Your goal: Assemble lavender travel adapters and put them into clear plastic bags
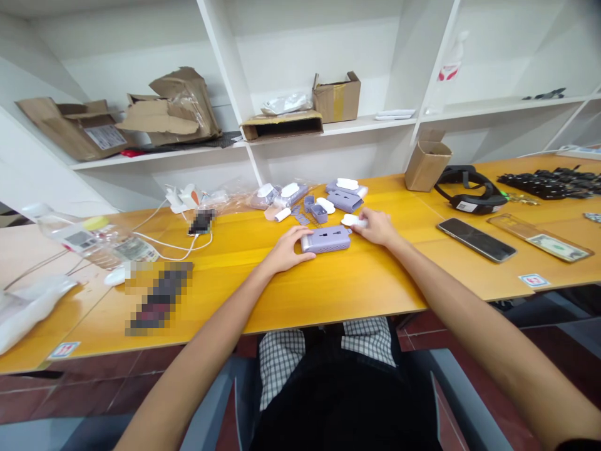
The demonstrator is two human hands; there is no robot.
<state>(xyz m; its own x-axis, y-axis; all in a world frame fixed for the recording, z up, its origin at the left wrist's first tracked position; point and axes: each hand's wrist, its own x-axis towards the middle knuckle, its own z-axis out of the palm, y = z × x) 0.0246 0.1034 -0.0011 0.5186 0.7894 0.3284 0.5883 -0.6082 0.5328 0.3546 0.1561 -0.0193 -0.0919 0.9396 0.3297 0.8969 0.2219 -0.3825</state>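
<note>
My left hand point(288, 249) is closed around the left end of a lavender plastic case point(327, 240), thumb in front and fingers behind. The case rests on the table, with two dark marks on its top and small holes along its side. To its right, my right hand point(375, 227) pinches a white rounded plastic piece point(352, 220) just above the tabletop. Behind both hands lie another lavender case point(345, 201), a small lavender container point(316, 212), a white oval piece point(325, 205) and a small white cylinder point(282, 215).
Bagged lavender cases point(291, 194) lie at the back. A phone point(476, 239), a black headset point(471, 191) and an open carton point(428, 160) are on the right. Plastic bottles point(101, 235) and white cables point(181, 250) lie left. Shelves point(328, 128) with cardboard boxes rise behind.
</note>
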